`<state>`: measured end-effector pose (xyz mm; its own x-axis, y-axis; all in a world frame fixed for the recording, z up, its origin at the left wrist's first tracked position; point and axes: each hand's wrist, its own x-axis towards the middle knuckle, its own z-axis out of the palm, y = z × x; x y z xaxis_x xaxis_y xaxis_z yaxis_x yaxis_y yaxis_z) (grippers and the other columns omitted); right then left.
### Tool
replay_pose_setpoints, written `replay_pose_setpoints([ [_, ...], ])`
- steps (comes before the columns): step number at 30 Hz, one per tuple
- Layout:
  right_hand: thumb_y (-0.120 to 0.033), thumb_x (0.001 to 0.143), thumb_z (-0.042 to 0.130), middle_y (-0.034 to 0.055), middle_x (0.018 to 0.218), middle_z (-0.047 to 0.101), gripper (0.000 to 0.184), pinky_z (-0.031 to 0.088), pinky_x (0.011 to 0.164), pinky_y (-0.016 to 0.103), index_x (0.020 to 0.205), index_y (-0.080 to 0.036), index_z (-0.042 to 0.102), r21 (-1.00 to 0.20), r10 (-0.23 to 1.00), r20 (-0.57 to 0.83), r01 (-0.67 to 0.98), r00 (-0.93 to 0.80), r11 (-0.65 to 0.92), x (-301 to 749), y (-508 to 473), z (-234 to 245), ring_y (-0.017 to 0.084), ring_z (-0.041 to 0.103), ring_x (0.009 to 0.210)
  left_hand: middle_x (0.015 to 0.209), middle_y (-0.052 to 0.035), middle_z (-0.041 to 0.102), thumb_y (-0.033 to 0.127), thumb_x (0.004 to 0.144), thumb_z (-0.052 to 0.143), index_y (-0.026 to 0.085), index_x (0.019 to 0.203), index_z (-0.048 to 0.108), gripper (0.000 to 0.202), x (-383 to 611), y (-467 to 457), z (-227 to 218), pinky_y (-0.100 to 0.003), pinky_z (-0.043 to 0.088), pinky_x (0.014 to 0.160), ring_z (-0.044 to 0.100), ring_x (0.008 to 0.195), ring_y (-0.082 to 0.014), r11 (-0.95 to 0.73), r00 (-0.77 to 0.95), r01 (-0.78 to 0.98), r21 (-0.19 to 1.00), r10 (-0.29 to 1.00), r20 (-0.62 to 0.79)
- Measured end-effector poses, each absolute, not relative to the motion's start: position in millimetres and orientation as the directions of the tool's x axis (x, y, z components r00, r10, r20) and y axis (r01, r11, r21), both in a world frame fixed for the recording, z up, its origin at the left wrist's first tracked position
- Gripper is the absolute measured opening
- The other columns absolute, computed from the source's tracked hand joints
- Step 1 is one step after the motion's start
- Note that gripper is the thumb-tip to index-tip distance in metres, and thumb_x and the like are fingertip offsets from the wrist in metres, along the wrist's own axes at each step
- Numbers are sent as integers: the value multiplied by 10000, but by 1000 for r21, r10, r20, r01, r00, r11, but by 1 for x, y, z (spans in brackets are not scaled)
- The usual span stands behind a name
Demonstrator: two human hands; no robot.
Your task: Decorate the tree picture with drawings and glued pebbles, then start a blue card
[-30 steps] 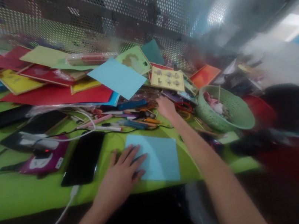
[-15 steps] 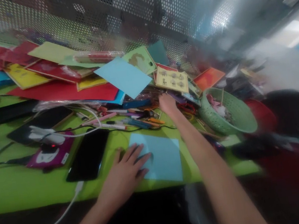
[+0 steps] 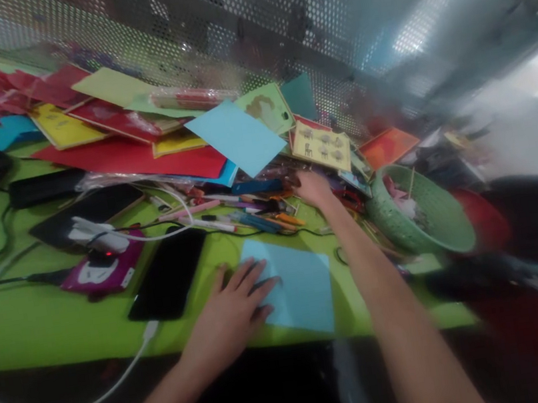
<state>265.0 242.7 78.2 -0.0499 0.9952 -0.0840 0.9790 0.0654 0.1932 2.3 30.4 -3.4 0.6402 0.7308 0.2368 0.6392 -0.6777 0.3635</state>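
Observation:
My left hand (image 3: 238,304) lies with its fingers spread over the left part of a light blue sheet of paper (image 3: 301,284) near the table's front edge. Farther back, my right hand (image 3: 312,187) reaches into the clutter at the right end of a pile of pens and pencils (image 3: 251,214). Its fingertips are hidden among dark items, so whether they grip anything does not show. Just behind that hand sits a cream card with small chair pictures (image 3: 321,145). Another light blue sheet (image 3: 237,135) rests on the stack of coloured papers.
A black phone (image 3: 169,277) and a purple power socket box (image 3: 102,270) with plugs and cables occupy the left side. To the right stands a green basket (image 3: 423,219) holding scraps. Red paper (image 3: 126,161) and yellow cards lie along the perforated metal panel (image 3: 231,18).
The whole view has shifted slightly, moving things rightward in the picture. My right hand has moved a little among the items behind the pens; my left hand stays on the blue sheet.

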Motion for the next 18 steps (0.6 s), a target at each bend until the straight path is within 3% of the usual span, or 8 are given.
replay_pose_setpoints([
  [4,-242,970,537,151,1222,757,323,549,917,347,1269,-205,653,198,992,-107,976,-74,94,264,238,76,280,715,1109,1609,-50,475,400,1017,560,356,1454,562,439,2,30,-5,-646,233,1222,414,1491,-328,-675,639,633,377,732,236],
  [10,-88,940,507,223,1219,737,342,541,962,378,1221,-130,696,265,994,-81,960,-69,89,262,235,72,313,694,1165,1607,-45,478,414,1019,556,349,1439,578,426,2,29,-6,-657,216,1225,413,1491,-335,-669,629,628,397,737,246],
  [18,-133,964,511,230,1244,719,318,543,957,389,1216,-130,705,297,991,-92,947,-100,123,268,229,82,323,667,1201,1622,-53,454,410,1020,557,353,1460,552,444,3,29,-6,-670,236,1206,402,1496,-341,-671,642,638,377,734,220],
])
